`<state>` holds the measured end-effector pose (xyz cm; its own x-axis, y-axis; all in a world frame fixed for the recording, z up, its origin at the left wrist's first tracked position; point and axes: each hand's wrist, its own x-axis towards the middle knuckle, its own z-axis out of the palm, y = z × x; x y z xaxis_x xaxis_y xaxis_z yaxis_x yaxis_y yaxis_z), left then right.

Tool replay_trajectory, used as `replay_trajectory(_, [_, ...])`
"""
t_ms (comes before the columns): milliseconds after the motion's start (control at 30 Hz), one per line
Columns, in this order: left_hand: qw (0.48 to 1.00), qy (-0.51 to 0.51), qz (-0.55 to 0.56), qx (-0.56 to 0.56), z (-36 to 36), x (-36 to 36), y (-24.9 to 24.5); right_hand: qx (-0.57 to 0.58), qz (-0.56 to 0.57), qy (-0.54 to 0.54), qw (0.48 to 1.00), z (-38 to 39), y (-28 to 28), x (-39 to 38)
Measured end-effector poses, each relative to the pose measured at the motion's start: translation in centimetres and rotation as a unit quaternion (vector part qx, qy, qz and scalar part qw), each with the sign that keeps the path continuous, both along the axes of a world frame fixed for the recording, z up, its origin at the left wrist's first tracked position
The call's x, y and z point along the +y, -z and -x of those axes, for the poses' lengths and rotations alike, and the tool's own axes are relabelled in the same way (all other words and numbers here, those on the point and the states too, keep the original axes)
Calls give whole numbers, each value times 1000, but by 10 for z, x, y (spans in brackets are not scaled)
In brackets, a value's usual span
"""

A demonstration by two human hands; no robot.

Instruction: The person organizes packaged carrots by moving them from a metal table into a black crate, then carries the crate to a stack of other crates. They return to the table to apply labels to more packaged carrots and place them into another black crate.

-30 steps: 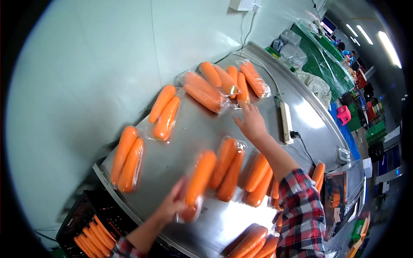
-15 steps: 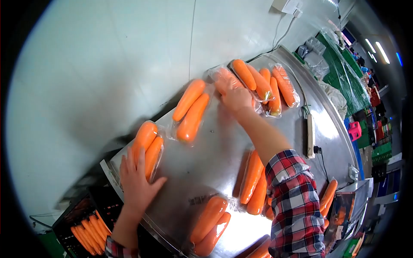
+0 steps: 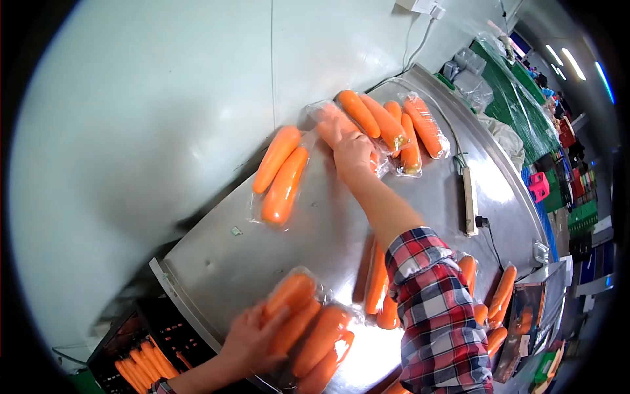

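Two bare hands work on the steel table [image 3: 216,256]. The left hand [image 3: 252,338] is at the near edge, fingers curled around the near carrot bag [image 3: 293,299], which lies against a second bag [image 3: 328,341]. The right hand [image 3: 352,154] reaches across to the far cluster, fingers closed on the far carrot bag [image 3: 331,121], which touches the other packs [image 3: 394,128]. A lone two-carrot bag [image 3: 279,174] lies apart, left of that hand. A power strip [image 3: 469,200] lies to the right. A crate of loose carrots [image 3: 141,364] sits below the table's edge.
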<state>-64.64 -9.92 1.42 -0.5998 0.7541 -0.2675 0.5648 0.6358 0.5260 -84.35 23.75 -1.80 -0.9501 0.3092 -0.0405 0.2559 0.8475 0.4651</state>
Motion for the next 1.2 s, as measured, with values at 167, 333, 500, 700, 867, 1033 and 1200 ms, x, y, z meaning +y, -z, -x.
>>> replay_trajectory(167, [971,-169,-139,100,69,37,-4,77,158,-15,984,-11,-21,10])
replay_trajectory(333, [949,-202,-39,239,165,124,20,236,732,74,635,-79,-22,6])
replay_trajectory(500, [971,-208,42,112,185,142,18,12,706,217,674,-154,-19,-14])
replay_trajectory(700, [970,-143,9,199,151,75,29,291,444,71,845,-98,-7,73])
replay_trajectory(867, [980,-116,-38,155,85,24,14,286,305,52,907,-37,1,71])
replay_trajectory(1033, [975,-125,-47,180,59,17,23,102,600,238,757,-32,-50,44])
replay_trajectory(1200, [979,-136,-43,147,52,11,23,51,579,310,753,-39,-35,60])
